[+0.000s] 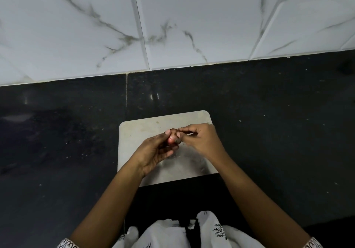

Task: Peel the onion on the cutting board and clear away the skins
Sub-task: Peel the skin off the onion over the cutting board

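A small reddish onion is held above the pale cutting board. My left hand cups it from the left and below, and its fingers hide most of the onion. My right hand is on the onion's right, with thumb and forefinger pinched at its top on what looks like a thin strip of skin. I cannot make out any loose skins on the board.
The board lies on a dark stone counter with small pale specks. A white marble-look tiled wall rises behind it. White patterned clothing shows at the bottom edge.
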